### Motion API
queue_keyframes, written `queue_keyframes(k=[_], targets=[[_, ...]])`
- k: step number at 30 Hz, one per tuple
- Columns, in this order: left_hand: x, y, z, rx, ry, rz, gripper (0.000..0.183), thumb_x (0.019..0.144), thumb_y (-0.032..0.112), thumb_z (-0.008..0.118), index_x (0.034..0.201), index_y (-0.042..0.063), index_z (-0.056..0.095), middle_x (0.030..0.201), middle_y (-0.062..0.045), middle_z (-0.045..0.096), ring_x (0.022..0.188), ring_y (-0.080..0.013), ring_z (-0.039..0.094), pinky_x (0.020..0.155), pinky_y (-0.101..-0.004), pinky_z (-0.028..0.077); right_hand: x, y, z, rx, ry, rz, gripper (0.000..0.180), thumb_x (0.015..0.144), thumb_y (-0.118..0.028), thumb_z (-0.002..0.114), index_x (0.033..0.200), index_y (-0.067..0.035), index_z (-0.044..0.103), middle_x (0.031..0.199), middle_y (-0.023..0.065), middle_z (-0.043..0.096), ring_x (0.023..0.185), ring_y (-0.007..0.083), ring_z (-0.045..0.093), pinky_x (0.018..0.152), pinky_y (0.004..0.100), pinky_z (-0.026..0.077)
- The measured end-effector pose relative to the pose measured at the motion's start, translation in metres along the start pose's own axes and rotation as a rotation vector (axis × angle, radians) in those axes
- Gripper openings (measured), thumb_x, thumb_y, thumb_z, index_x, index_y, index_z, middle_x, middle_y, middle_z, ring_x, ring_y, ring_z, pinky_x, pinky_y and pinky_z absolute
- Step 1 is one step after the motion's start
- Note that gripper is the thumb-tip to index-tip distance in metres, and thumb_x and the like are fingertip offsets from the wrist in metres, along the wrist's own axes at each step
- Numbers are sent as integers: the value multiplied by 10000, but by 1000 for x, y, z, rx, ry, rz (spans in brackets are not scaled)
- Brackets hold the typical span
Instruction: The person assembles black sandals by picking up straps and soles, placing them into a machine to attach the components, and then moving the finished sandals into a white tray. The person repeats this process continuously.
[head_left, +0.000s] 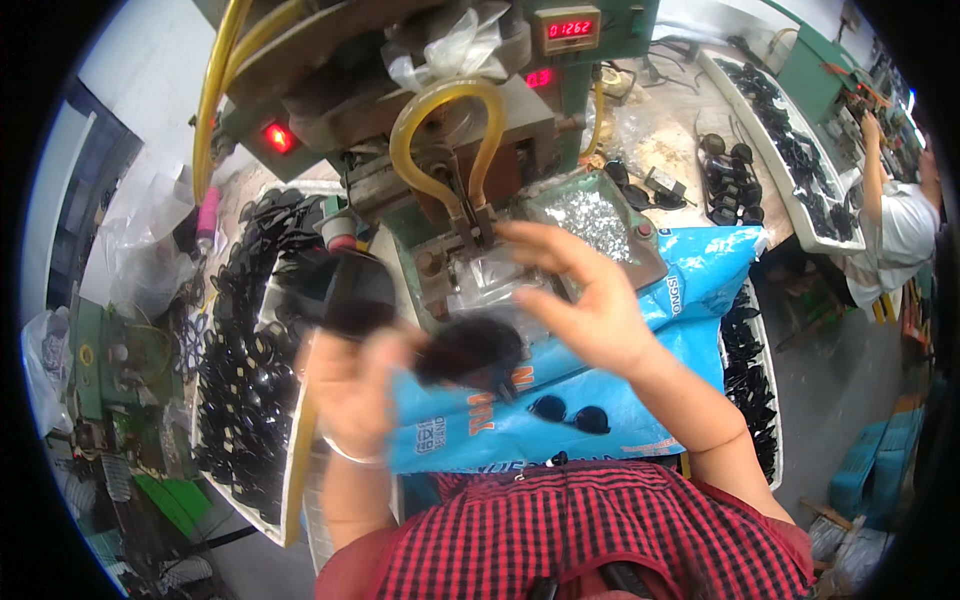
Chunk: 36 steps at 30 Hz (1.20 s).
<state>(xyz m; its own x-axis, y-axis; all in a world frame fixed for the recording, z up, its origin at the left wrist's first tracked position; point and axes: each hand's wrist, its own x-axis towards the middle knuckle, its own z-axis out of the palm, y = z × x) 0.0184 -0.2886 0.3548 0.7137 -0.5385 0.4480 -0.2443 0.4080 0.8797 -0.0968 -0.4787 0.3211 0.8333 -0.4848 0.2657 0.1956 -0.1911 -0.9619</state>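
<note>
My left hand (352, 386), blurred, grips a pair of dark sunglasses (469, 349) by its middle, the two lenses spreading to either side of my fingers. My right hand (585, 304) is spread, palm toward the machine, with nothing held; its fingertips are near the metal head of the bench machine (480, 225), beside a clear plastic sheet (487, 277) on the fixture. A yellow hose (401, 135) loops above that head. On the blue plastic sack (555, 375) over my lap lies a smaller pair of round dark lenses (570, 415).
At left stands a foam tray (289, 480) packed with dark glasses parts. A green tray of small shiny pieces (637, 262) adjoins the machine. More sunglasses (727, 180) lie on the bench, near a long white tray (806, 232). A co-worker (896, 232) is at far right.
</note>
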Motion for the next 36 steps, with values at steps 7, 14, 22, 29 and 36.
queue_keyframes(k=[7, 14, 22, 29, 36], targets=[[-11, -36, 33, -316, -313, -924, 346, 1021, 256, 516, 1069, -70, 622, 687, -110, 666, 442, -191, 624, 350, -244, 450, 23, 99, -69, -1284, 406, -110, 228, 721, -99, 727, 949, -91, 737, 1304, 187, 593, 1314, 393, 488, 942, 485, 516], [-5, -43, 32, -332, -215, -1012, 400, 1007, 288, 538, 1045, -92, 658, 690, -101, 681, 420, -167, 598, 329, -226, 411, 28, 112, -80, -1054, 436, -77, 150, 722, -113, 733, 864, -67, 724, 1207, 181, 632, 1217, 378, 538, 986, 446, 471], [-3, -44, 37, -344, -142, -1057, 379, 993, 288, 548, 1030, -71, 664, 713, -96, 688, 467, -159, 620, 328, -235, 405, 49, 122, -60, -996, 446, -291, 111, 739, -151, 740, 849, -143, 750, 976, 88, 643, 998, 316, 595, 839, 437, 501], [-5, -42, 37, -302, -130, -1069, 367, 958, 354, 615, 1039, 9, 712, 656, 10, 546, 533, -137, 620, 388, -236, 446, 54, 127, -53, -1251, 264, -322, 118, 698, -56, 647, 814, -50, 668, 970, 165, 633, 976, 379, 597, 811, 466, 510], [-17, -37, -55, 527, -429, -329, 291, 906, 307, 709, 1019, 39, 719, 899, -120, 741, 745, -227, 720, 714, -336, 579, 17, 103, -75, -756, 347, -20, 135, 841, -76, 666, 962, -21, 689, 871, 143, 699, 837, 266, 680, 780, 344, 513]])
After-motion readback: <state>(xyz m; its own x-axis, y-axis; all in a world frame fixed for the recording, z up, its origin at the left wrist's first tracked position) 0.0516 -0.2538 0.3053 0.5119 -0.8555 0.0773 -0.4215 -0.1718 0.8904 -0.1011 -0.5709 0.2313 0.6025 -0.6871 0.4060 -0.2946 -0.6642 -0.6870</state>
